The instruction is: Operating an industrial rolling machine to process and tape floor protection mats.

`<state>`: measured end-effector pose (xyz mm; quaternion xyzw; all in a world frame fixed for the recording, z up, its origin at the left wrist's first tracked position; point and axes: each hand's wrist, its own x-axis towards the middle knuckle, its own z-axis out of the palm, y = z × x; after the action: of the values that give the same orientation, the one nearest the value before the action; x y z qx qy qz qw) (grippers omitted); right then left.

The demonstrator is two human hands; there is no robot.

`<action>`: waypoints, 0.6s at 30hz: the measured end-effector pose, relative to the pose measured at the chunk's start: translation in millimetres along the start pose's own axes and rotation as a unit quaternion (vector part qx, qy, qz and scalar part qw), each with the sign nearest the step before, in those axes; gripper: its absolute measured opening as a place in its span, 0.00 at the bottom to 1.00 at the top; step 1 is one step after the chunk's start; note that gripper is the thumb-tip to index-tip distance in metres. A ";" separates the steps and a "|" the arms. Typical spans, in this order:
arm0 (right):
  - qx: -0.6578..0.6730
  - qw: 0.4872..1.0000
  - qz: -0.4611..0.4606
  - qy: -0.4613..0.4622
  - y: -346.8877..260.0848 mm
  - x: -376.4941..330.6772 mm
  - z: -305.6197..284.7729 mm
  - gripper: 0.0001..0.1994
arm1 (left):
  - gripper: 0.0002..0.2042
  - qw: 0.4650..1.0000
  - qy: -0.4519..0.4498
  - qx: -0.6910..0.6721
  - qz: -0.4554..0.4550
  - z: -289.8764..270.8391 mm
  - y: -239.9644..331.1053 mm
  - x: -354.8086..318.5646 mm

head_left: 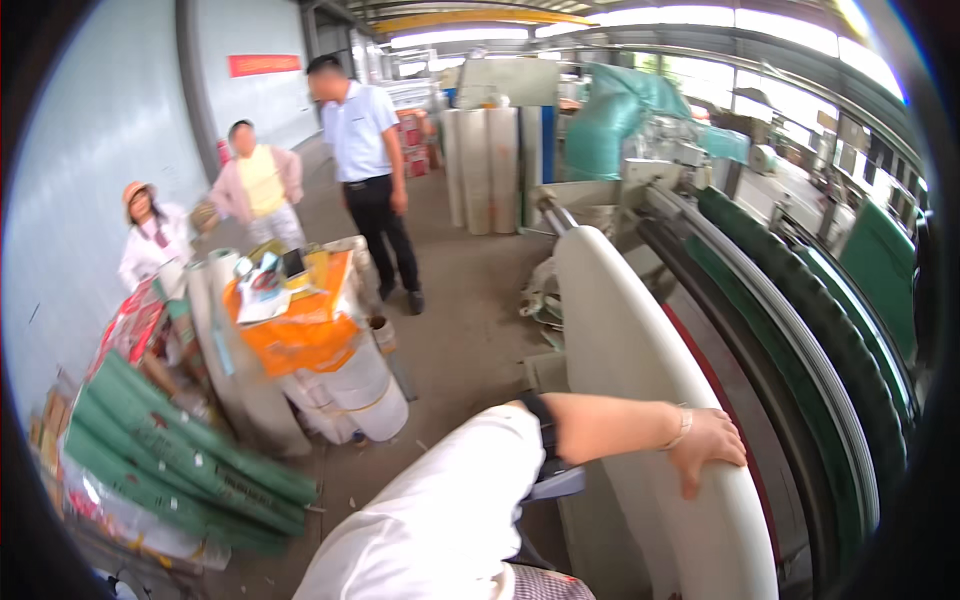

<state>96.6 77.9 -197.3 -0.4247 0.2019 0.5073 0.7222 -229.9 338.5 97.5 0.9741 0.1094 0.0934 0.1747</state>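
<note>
My left arm, in a white sleeve with a black band at its end, reaches across to the right. My left hand lies palm down on top of a long, thick white roll, its fingers stretched over the far side and the thumb on the near side. A pale bracelet is round that wrist. The roll sits along the near side of a large machine with long metal rollers and dark green rollers beside them. My right hand is not in view.
Three people stand at the far left; the nearest wears a light shirt. On the left are an orange-covered stack with small things on top and green packed bundles. Upright rolls stand at the back. A floor aisle runs between.
</note>
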 end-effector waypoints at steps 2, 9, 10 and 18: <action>-0.033 0.999 -0.004 -0.002 7.0 -6.1 22.8 0.39 | 0.40 0.997 -0.051 -0.021 -0.055 -15.9 -7.7 20.8; -0.070 0.997 -0.001 -0.025 4.2 -3.1 61.0 0.37 | 0.26 0.929 0.141 -0.307 -0.153 -25.8 -16.2 55.5; -0.072 0.997 0.001 -0.030 4.7 -2.7 66.0 0.36 | 0.26 0.930 0.131 -0.307 -0.156 -27.3 -16.2 52.3; -0.069 0.996 -0.033 -0.039 3.8 -7.5 81.4 0.34 | 0.27 0.937 0.087 -0.279 -0.189 -41.4 -22.2 39.5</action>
<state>78.8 140.7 -148.0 -0.4598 0.1235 0.5119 0.7150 -205.2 381.8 133.3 0.8356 0.2755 0.1701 0.4438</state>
